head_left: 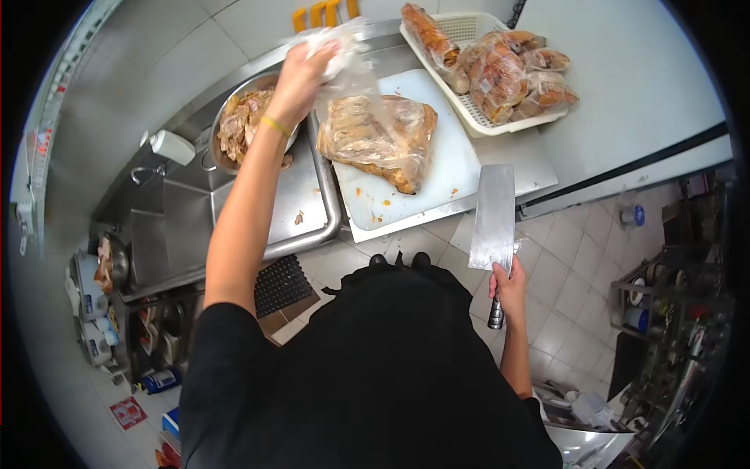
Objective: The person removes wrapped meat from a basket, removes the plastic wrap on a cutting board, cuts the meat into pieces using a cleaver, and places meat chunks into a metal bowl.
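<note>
My left hand [303, 74] is closed on a clear plastic bag [348, 66], lifted above the far left corner of the white cutting board [461, 168]. Below the bag, a large slab of roasted meat [375, 141] lies on the board, with clear plastic partly over it. A cleaver [494, 215] is in my right hand [510, 288], its broad blade pointing away from me near the board's right front corner. My right fingers wrap round the handle. Small brown scraps lie on the board's near part.
A white plastic basket [467, 117] at the back right holds several wrapped roasted meat pieces [500, 74]. A metal bowl [217, 148] of chopped meat stands left, beside the steel sink [187, 203]. Yellow-orange handles [316, 14] show at the back wall.
</note>
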Action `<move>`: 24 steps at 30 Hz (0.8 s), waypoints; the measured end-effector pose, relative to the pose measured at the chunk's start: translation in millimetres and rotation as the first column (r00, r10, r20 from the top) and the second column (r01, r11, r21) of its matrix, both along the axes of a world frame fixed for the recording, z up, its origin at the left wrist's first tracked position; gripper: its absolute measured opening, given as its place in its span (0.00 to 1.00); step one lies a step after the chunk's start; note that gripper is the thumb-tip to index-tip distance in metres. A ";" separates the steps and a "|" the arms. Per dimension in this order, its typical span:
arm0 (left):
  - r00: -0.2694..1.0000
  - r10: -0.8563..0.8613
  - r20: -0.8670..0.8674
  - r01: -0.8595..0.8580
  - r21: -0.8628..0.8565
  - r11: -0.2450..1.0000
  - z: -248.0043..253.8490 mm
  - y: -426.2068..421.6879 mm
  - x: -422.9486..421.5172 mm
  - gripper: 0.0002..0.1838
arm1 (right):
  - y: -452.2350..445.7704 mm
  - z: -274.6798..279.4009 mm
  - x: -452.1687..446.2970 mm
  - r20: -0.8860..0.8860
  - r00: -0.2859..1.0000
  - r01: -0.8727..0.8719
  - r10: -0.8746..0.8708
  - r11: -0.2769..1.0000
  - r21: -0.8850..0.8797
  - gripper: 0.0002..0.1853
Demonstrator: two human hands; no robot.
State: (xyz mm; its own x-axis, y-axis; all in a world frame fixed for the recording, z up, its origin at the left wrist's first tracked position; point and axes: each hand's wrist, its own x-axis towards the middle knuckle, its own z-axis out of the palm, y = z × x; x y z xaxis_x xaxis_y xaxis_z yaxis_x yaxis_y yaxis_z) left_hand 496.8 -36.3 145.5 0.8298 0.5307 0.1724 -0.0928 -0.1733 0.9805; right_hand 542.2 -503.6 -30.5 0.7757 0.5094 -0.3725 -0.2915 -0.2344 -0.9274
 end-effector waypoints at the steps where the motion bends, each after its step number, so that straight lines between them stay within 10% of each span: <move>1: 0.999 0.017 0.029 -0.018 0.008 1.000 -11.0 0.2 -1.3 0.16 | -3.4 -3.0 -1.1 -0.012 1.000 0.015 -0.015 1.000 0.007 0.05; 3: 0.914 0.133 -0.383 0.106 0.544 0.832 -38.4 -10.3 -2.6 0.22 | -6.3 -1.3 4.2 -0.002 1.000 -0.004 0.003 1.000 -0.023 0.05; 5: 0.937 0.137 -0.322 0.195 0.806 0.559 -77.9 -63.1 -6.9 0.30 | -8.5 -6.7 6.1 -0.009 1.000 -0.013 0.013 1.000 -0.021 0.04; 8: 0.818 0.040 -0.574 0.525 0.773 0.356 -127.8 -87.0 -2.5 0.31 | -9.8 -2.5 6.9 -0.069 0.996 -0.054 0.053 0.999 -0.006 0.04; 24: 0.565 -0.239 -0.790 0.809 0.587 -0.026 -131.8 -110.8 55.8 0.35 | -55.1 -35.6 -5.4 -0.197 0.980 0.022 -0.021 1.000 0.000 0.05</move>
State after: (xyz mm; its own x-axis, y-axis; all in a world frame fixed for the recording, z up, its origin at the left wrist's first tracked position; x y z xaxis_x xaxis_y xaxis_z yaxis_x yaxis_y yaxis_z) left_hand 552.5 -147.2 13.6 0.8708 -0.3792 -0.3130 -0.3500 -0.9251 0.1470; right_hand 536.8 -558.7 -66.1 0.6981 0.4944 -0.5180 -0.4735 -0.2240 -0.8518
